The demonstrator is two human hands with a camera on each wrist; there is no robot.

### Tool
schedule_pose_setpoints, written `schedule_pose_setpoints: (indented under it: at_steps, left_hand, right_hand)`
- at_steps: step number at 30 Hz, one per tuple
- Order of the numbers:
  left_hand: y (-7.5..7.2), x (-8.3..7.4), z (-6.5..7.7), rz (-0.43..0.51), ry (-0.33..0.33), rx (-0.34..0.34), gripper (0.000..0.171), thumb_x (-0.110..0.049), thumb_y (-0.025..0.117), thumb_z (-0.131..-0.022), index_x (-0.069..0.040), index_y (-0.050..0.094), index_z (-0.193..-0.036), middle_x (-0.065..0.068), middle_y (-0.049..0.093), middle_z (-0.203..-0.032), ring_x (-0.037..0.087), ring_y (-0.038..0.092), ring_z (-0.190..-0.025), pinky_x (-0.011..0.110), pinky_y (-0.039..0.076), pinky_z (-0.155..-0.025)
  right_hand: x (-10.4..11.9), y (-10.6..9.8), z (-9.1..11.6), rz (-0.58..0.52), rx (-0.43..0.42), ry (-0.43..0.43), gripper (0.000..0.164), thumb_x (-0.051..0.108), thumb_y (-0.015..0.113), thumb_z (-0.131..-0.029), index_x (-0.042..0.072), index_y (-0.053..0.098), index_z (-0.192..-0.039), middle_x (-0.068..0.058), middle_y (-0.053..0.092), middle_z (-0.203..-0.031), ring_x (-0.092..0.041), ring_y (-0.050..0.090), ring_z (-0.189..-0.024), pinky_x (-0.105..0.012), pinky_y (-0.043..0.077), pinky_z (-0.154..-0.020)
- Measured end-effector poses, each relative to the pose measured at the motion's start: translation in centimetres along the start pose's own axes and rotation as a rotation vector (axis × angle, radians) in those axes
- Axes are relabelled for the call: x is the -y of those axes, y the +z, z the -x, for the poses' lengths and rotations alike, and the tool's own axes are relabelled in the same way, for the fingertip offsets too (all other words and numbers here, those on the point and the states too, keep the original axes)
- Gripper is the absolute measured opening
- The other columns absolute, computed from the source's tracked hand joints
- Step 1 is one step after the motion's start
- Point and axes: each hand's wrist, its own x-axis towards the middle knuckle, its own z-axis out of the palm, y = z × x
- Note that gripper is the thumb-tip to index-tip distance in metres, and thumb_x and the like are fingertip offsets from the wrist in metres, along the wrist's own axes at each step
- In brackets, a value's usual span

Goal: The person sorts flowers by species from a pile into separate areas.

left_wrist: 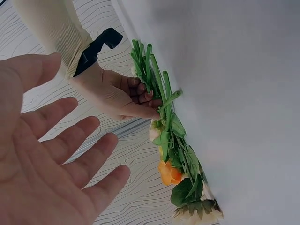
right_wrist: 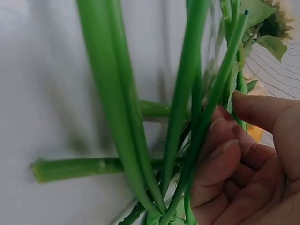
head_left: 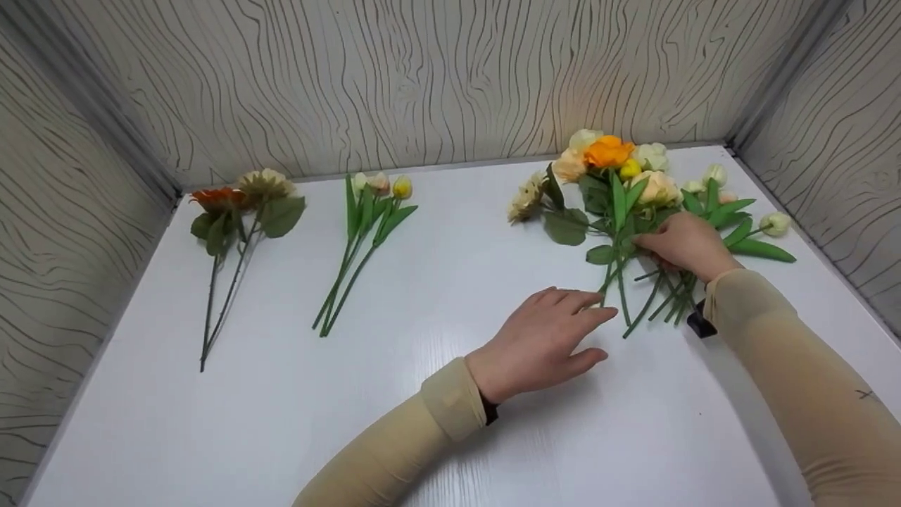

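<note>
In the head view my right hand [head_left: 686, 243] is in a loose pile of artificial flowers at the right of the table, its thumb and curled fingers at the green stems [right_wrist: 187, 93]. The right wrist view shows these fingers pinching in among the stems, partly hidden by them. The pile has an orange rose [head_left: 609, 151], peach and cream blooms, a cream daisy-like flower [head_left: 526, 198] and a white tulip [head_left: 775, 224] on the right. My left hand [head_left: 545, 341] hovers left of the stem ends, fingers spread and holding nothing; the left wrist view shows its bare palm.
Three tulips [head_left: 369, 211] lie together left of centre on the white table [head_left: 436, 282]. Farther left lie a rust-orange flower [head_left: 218, 198] and a cream flower [head_left: 266, 184], stems crossing. Wood-patterned panels [head_left: 422, 77] enclose the back and sides.
</note>
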Motion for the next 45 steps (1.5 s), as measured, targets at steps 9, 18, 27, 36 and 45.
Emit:
schedule_pose_setpoints:
  at_steps: [9,18,27,36,45]
  left_hand:
    - [0.2,0.3,0.2,0.03,-0.02,0.014,0.049,-0.042,0.061,-0.103,-0.021,0.056,-0.147,0.0,0.053,-0.148,0.017,0.051,-0.134,0.03,0.033,-0.115]
    - [0.2,0.5,0.3,0.055,-0.027,0.015,0.049,-0.041,0.061,-0.103,-0.02,0.056,-0.146,0.001,0.054,-0.147,0.018,0.051,-0.134,0.031,0.034,-0.115]
    - [0.4,0.5,0.3,0.067,-0.03,0.025,0.047,-0.041,0.061,-0.103,-0.02,0.058,-0.145,0.001,0.055,-0.146,0.018,0.052,-0.133,0.031,0.035,-0.114]
    - [0.4,0.7,0.3,0.084,-0.034,0.04,0.047,-0.042,0.06,-0.104,-0.02,0.057,-0.146,0.001,0.054,-0.148,0.017,0.05,-0.135,0.03,0.033,-0.115]
    - [0.3,0.8,0.2,0.156,-0.074,0.017,0.044,-0.041,0.059,-0.104,-0.019,0.061,-0.142,0.0,0.057,-0.145,0.015,0.052,-0.133,0.03,0.04,-0.111]
  right_hand:
    - [-0.1,0.4,-0.2,-0.104,-0.007,0.032,0.045,0.042,0.067,-0.096,0.0,0.066,-0.078,-0.004,0.061,-0.062,-0.021,0.055,-0.058,-0.036,0.048,-0.056]
    - [-0.6,0.0,-0.1,-0.286,0.04,0.102,0.037,0.039,0.067,-0.095,0.008,0.065,-0.075,0.0,0.056,-0.064,-0.021,0.052,-0.064,-0.035,0.046,-0.062]
    - [-0.5,0.8,0.0,-0.183,-0.028,0.05,0.048,0.045,0.067,-0.097,-0.001,0.072,-0.086,-0.002,0.063,-0.065,-0.022,0.058,-0.064,-0.036,0.049,-0.062]
    - [-1.2,0.2,0.8,-0.523,-0.051,0.093,0.034,0.033,0.064,-0.1,0.004,0.077,-0.089,0.001,0.07,-0.071,-0.011,0.064,-0.063,-0.027,0.053,-0.058]
    - [-1.9,-1.2,3.4,-0.612,-0.228,0.059,0.037,0.039,0.064,-0.101,0.002,0.073,-0.101,0.003,0.068,-0.075,-0.01,0.064,-0.066,-0.025,0.053,-0.058]
